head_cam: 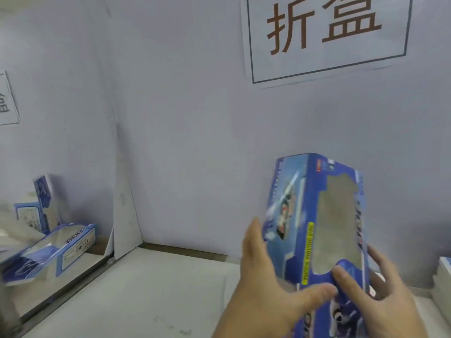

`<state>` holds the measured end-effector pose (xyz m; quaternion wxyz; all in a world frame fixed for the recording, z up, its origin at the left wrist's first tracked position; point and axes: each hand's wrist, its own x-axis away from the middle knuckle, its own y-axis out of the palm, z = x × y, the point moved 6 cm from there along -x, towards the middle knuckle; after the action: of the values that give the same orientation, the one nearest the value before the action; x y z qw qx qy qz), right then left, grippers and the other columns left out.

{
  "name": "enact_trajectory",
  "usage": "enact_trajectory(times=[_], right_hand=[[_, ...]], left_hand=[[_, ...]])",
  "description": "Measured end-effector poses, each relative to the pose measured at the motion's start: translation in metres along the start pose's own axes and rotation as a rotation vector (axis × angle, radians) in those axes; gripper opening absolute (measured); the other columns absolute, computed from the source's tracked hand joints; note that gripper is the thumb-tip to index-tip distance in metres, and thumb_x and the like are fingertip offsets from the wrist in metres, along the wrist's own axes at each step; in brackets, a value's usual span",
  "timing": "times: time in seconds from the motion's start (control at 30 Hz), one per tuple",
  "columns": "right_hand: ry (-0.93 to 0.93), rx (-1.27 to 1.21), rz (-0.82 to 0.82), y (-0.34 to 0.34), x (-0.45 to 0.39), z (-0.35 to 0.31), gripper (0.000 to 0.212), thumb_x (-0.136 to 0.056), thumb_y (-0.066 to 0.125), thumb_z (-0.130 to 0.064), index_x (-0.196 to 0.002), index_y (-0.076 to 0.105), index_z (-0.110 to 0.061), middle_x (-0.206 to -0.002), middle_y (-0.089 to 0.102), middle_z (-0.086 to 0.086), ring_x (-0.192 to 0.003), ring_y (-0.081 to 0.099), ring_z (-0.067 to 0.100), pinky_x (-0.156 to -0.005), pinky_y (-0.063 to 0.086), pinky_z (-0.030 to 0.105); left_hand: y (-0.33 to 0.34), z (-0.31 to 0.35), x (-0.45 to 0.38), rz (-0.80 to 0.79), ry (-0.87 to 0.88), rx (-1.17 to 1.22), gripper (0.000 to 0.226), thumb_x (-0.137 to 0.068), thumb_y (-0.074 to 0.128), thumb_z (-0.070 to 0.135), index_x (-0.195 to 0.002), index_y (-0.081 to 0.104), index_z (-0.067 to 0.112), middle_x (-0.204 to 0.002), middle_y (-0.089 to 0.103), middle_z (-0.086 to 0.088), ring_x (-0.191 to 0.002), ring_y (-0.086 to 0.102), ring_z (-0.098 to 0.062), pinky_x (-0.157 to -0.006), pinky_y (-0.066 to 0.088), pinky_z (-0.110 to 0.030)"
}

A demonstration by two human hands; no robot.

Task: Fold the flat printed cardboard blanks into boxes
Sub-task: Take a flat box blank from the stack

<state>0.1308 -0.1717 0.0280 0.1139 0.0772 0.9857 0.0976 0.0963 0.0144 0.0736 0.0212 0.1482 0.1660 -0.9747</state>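
Observation:
A blue printed cardboard box [317, 215] with a clear window panel stands on end in front of me, opened into a tube shape and blurred by motion. My left hand [266, 284] holds its left side, fingers up along the side panel and thumb across the lower front. My right hand [380, 296] grips the lower right side, with the thumb on the front by the window and the fingers behind. A lower flap with a dog picture [341, 318] hangs between my hands.
Several folded blue boxes [51, 250] lie in a pile at the left behind a low partition edge. A stack of flat blanks [443, 276] sits at the right edge. A grey wall with a paper sign [324, 32] rises behind the white table [134, 301].

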Motion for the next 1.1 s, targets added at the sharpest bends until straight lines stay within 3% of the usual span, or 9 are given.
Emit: enact_trajectory(times=[0.13,0.27,0.37,0.5,0.63,0.7,0.8,1.0,1.1], right_hand=[[-0.040,0.010,-0.146,0.011,0.005,-0.012,0.031,-0.081,0.059,-0.043,-0.109,0.071,-0.045,-0.101,0.078,-0.002,-0.092,0.076,0.017,-0.065,0.055,0.043],[0.256,-0.213,-0.114,-0.031,-0.009,0.019,0.038,-0.105,0.037,-0.031,-0.133,0.060,-0.017,-0.106,0.075,0.018,-0.103,0.071,0.029,-0.079,0.048,0.047],[0.159,-0.056,-0.159,-0.046,0.001,0.035,0.043,-0.109,0.027,-0.019,-0.135,0.058,-0.004,-0.114,0.066,0.029,-0.102,0.073,0.018,-0.076,0.061,0.036],[0.071,0.102,-0.175,-0.020,0.001,0.027,0.051,-0.078,0.067,-0.060,-0.095,0.080,-0.014,-0.113,0.071,0.004,-0.085,0.076,0.015,-0.068,0.059,0.031],[0.112,0.147,-0.206,0.000,0.002,0.031,0.034,-0.102,0.047,-0.006,-0.098,0.078,-0.018,-0.105,0.075,0.002,-0.092,0.072,0.029,-0.071,0.053,0.046],[0.196,0.117,-0.208,0.003,0.004,0.032,0.026,-0.104,0.044,-0.004,-0.115,0.069,-0.007,-0.093,0.075,0.001,-0.095,0.069,0.033,-0.074,0.049,0.041],[0.226,0.070,-0.240,0.009,0.004,0.027,0.030,-0.092,0.056,-0.021,-0.117,0.064,-0.005,-0.105,0.071,0.014,-0.096,0.066,0.036,-0.068,0.054,0.039],[0.167,0.066,-0.249,0.003,0.005,0.023,0.032,-0.083,0.060,-0.043,-0.099,0.067,-0.015,-0.115,0.071,0.010,-0.087,0.073,0.025,-0.062,0.057,0.020],[0.210,0.014,-0.273,-0.002,0.001,0.034,0.022,-0.098,0.049,-0.008,-0.100,0.069,-0.018,-0.113,0.072,0.012,-0.087,0.075,0.025,-0.069,0.058,0.037]], left_hand=[[-0.031,-0.036,0.000,-0.011,-0.193,0.244,0.095,-0.055,0.090,0.059,-0.136,0.042,0.040,-0.128,0.064,0.013,-0.106,0.070,-0.008,-0.084,0.058,-0.027],[-0.052,-0.058,0.014,-0.285,-0.356,0.238,0.065,-0.064,0.082,0.053,-0.118,0.073,0.018,-0.117,0.073,-0.011,-0.112,0.068,-0.028,-0.105,0.050,-0.040],[-0.089,-0.044,0.000,-0.005,-0.236,0.355,0.093,-0.050,0.094,0.048,-0.131,0.063,0.016,-0.119,0.073,-0.008,-0.107,0.071,-0.023,-0.091,0.056,-0.033],[-0.160,-0.012,-0.029,0.436,-0.055,0.638,0.092,-0.062,0.070,0.060,-0.139,0.052,0.013,-0.143,0.056,-0.005,-0.131,0.055,-0.029,-0.093,0.055,-0.051],[-0.154,-0.016,-0.024,0.341,-0.211,0.119,0.116,-0.064,0.079,0.071,-0.156,0.028,0.019,-0.159,0.031,0.009,-0.141,0.036,-0.016,-0.116,0.034,-0.046],[-0.153,-0.045,-0.013,0.291,-0.325,-0.351,0.091,-0.080,0.069,0.066,-0.153,0.034,0.025,-0.158,0.034,0.009,-0.140,0.037,-0.015,-0.115,0.032,-0.039],[-0.181,-0.091,0.018,0.194,-0.797,-1.111,0.081,-0.087,0.053,0.067,-0.154,0.025,0.030,-0.164,0.019,-0.002,-0.150,0.011,-0.039,-0.116,0.018,-0.067],[-0.216,-0.155,0.065,-0.142,-1.252,-1.143,0.050,-0.103,0.031,0.027,-0.152,0.026,0.026,-0.159,0.027,-0.005,-0.150,0.020,-0.032,-0.121,0.014,-0.054],[-0.222,-0.176,0.073,-0.097,-1.237,-1.128,0.028,-0.103,0.029,0.029,-0.126,0.044,0.031,-0.151,0.038,-0.001,-0.146,0.023,-0.028,-0.122,0.014,-0.047]])
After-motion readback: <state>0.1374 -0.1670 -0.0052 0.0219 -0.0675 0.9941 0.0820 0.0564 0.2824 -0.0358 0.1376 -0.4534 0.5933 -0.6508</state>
